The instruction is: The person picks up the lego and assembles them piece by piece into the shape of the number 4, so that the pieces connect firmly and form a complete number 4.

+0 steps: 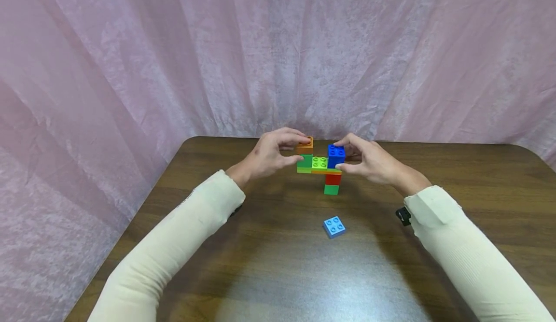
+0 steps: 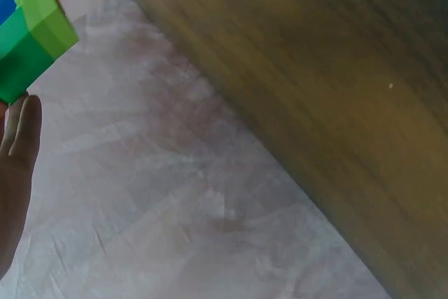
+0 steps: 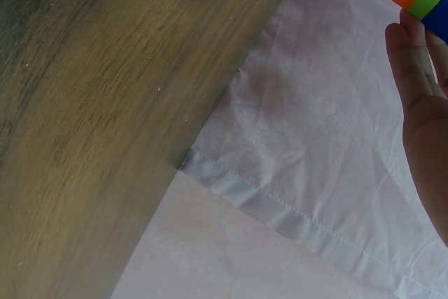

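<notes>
A structure of toy building bricks stands on the table in the head view. Its column has a green brick (image 1: pixel 331 189) at the bottom and a red brick (image 1: pixel 333 179) above. A thin orange layer (image 1: pixel 319 172) and lime bricks (image 1: pixel 319 162) spread leftward over it. On the left end, a darker green brick (image 1: pixel 305 161) carries an orange brick (image 1: pixel 304 150). My left hand (image 1: pixel 278 150) pinches this end, fingers at the orange brick, thumb beside the green one. With thumb and fingers, my right hand (image 1: pixel 367 160) grips a blue brick (image 1: pixel 336 158) on the right end.
A loose light-blue brick (image 1: pixel 334 227) lies on the brown wooden table (image 1: pixel 278 273), nearer to me than the structure. A pink curtain (image 1: pixel 278 47) hangs behind the table's far edge and along the left side.
</notes>
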The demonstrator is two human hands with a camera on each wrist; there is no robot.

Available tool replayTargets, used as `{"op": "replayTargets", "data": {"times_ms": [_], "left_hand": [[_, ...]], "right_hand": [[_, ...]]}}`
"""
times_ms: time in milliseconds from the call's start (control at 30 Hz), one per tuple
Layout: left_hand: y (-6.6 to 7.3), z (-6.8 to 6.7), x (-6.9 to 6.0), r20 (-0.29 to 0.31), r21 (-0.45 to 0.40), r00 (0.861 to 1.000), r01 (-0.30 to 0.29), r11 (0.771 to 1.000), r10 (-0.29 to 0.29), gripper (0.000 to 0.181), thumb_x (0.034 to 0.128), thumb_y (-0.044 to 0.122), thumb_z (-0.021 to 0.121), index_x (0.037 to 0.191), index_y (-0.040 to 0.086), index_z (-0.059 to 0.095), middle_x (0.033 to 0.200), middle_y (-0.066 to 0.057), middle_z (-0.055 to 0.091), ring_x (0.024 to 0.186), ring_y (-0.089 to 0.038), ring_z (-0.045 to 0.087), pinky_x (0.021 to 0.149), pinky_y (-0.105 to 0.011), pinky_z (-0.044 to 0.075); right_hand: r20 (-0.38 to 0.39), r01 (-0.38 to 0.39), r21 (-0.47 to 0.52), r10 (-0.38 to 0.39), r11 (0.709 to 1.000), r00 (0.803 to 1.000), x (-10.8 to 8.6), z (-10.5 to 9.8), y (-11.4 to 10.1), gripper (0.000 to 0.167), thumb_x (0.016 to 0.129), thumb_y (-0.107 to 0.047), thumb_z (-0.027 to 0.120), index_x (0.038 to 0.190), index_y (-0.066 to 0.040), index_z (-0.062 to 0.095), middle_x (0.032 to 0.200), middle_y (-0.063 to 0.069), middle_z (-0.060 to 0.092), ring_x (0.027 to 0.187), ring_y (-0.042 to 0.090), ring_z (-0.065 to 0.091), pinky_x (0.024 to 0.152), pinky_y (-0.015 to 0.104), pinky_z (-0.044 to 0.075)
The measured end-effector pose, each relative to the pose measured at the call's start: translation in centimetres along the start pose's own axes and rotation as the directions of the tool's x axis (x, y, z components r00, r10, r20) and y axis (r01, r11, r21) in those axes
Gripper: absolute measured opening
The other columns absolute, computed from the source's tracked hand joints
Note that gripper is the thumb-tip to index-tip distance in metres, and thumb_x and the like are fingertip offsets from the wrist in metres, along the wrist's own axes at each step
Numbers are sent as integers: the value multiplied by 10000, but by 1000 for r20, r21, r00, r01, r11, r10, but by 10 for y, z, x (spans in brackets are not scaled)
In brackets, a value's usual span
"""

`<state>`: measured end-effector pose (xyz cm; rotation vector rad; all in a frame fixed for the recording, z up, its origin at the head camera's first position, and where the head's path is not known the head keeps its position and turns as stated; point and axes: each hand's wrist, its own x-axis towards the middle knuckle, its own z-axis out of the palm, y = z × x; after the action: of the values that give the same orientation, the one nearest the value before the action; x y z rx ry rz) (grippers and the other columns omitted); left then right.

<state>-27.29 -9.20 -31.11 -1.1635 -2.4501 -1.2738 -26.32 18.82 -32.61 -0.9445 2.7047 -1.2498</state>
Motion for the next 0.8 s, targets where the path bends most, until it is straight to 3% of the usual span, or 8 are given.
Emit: {"op": "replayTargets", "data": {"times_ms": [233, 567, 800], "left_hand": [[-9, 12, -4, -43, -13, 997, -68, 998, 67, 440, 803, -33, 807, 1212, 6, 651, 1227, -120, 606, 1058, -217, 633, 901, -266, 547], [-10, 17, -4, -92, -114, 996, -18, 993, 8, 424, 786, -70, 800, 1175, 14, 652, 1208, -117, 599, 1088, -234, 632, 882, -265, 558], [-11, 19, -5, -102, -119, 995, -7, 993, -6, 401, 782, -65, 806, 1156, -1, 675, 1194, -120, 615, 1080, -235, 633, 879, -273, 562]], "right_hand": [[-2, 9, 13, -9, 1000, 1000, 0, 1, 0, 411, 911, -48, 731, 1261, -15, 517, 1132, 200, 666, 1054, 337, 651, 920, 505, 541], [2, 16, -50, -16, 999, 1000, -2, 0, -2, 441, 915, -59, 730, 1297, -23, 512, 1162, 182, 674, 1067, 327, 658, 910, 479, 550], [18, 40, -105, -38, 994, 999, -8, -5, -6, 548, 903, -45, 740, 1386, -9, 483, 1169, 207, 668, 1061, 350, 672, 909, 495, 546]]}}
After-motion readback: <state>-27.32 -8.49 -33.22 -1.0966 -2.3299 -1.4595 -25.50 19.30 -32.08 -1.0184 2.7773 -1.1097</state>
